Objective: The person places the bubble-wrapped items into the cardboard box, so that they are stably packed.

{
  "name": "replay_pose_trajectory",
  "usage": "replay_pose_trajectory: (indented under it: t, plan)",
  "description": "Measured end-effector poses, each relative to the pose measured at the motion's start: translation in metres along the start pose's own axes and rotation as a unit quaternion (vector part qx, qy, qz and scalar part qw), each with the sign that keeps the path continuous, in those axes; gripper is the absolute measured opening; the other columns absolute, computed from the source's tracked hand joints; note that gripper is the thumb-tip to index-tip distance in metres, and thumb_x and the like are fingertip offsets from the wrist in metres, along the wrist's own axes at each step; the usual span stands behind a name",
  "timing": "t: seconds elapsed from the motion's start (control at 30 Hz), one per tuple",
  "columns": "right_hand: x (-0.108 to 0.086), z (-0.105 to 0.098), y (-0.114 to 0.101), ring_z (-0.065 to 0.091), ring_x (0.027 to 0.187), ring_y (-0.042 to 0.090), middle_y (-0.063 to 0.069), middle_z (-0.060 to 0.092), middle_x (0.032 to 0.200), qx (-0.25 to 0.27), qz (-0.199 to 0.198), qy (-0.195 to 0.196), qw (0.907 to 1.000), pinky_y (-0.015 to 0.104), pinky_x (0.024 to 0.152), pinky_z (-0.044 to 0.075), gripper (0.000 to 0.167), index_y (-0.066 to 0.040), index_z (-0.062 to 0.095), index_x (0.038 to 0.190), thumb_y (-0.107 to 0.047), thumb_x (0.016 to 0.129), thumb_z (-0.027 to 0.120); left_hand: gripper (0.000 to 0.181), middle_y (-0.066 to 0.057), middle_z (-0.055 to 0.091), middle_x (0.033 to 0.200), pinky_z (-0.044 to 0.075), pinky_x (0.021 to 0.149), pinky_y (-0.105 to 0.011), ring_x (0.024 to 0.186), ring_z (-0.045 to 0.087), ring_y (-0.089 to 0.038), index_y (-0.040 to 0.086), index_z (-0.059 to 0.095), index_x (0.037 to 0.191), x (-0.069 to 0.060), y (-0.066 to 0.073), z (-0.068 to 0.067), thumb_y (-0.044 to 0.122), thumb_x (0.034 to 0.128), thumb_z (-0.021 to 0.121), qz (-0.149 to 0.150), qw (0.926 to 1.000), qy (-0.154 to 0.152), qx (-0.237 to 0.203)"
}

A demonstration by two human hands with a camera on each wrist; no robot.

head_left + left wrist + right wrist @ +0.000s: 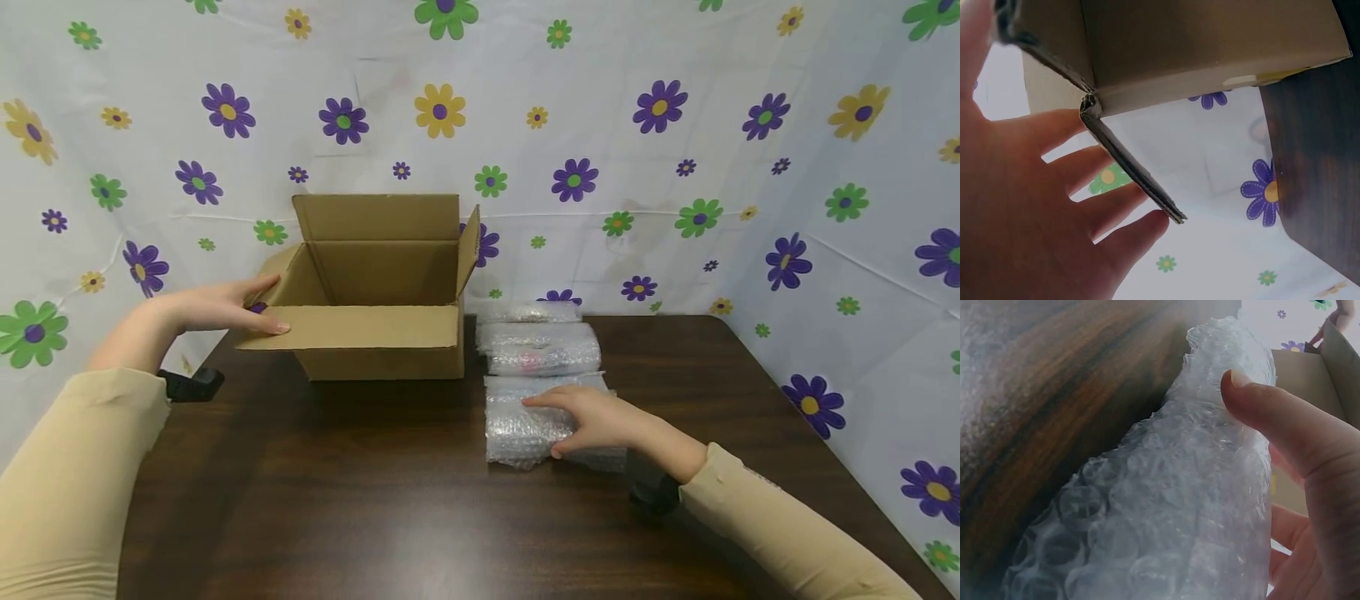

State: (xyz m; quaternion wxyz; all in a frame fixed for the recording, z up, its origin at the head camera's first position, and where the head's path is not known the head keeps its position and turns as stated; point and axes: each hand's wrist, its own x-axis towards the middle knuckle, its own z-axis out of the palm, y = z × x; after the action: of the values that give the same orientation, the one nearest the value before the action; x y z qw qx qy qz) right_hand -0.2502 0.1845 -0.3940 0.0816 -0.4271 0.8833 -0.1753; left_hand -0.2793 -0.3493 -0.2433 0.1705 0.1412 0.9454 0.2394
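An uncovered cardboard box [386,362] stands at the back left with its flaps spread. My left hand [217,307] is at its near left corner, thumb over the front flap [367,327]. In the left wrist view, that hand's spread, fairly straight fingers [1110,215] lie against the outside of a side flap [1132,165]. My right hand [592,417] spans the nearest bubble-wrapped bundle [517,429]. In the right wrist view, the thumb [1272,409] rests on the near side of the bubble wrap [1166,506], with other fingers partly hidden behind it. The wrapped contents cannot be made out.
Behind the nearest bundle lie more bubble-wrapped bundles [543,360], one showing a pinkish patch, close to the box's right side. All rest on a dark wooden table [360,492]. A flower-printed cloth [510,75] hangs behind the table and along its sides.
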Motion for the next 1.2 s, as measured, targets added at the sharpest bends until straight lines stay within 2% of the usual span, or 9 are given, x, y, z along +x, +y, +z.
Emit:
replay_pose_trajectory:
  t: [0.27,0.57,0.8,1.2]
  plan:
    - [0.001,-0.002,0.003,0.049,0.128,0.021,0.0,0.055,0.138,0.01,0.011,-0.005,0.9999,0.044,0.103,0.041,0.071,-0.021,0.054,0.14,-0.028,0.076,0.082,0.1,-0.029,0.002,0.157,0.014,0.103,-0.072,0.14,0.005,-0.052,0.001,0.001,0.155,0.0,-0.002,0.006,0.037,0.0892,0.067,0.009,0.9998,0.02,0.003]
    - [0.0,-0.01,0.001,0.049,0.127,0.019,-0.002,0.056,0.137,0.019,0.005,-0.007,0.9998,0.042,0.103,0.041,0.068,-0.02,0.055,0.139,-0.027,0.076,0.082,0.099,-0.032,0.0,0.156,0.015,0.102,-0.073,0.139,0.004,-0.054,0.0,-0.001,0.154,0.003,-0.007,0.006,0.034,0.0903,0.066,0.015,0.9997,0.018,0.0]
    - [-0.001,-0.024,-0.004,0.049,0.127,0.018,-0.004,0.056,0.136,0.024,0.009,-0.004,0.9997,0.042,0.102,0.042,0.065,-0.023,0.057,0.137,-0.027,0.077,0.081,0.098,-0.032,0.0,0.156,0.016,0.102,-0.072,0.14,0.004,-0.054,0.0,0.0,0.154,0.002,-0.005,0.006,0.033,0.0908,0.066,0.012,0.9998,0.016,0.004]
    - [0.002,-0.052,-0.018,0.046,0.13,0.018,-0.005,0.052,0.14,0.038,-0.008,-0.004,0.9992,0.043,0.101,0.043,0.068,-0.024,0.055,0.139,-0.027,0.077,0.082,0.099,-0.03,-0.001,0.157,0.015,0.102,-0.073,0.14,0.004,-0.053,0.003,0.0,0.155,0.0,-0.004,0.007,0.036,0.0901,0.067,0.013,0.9997,0.019,0.002]
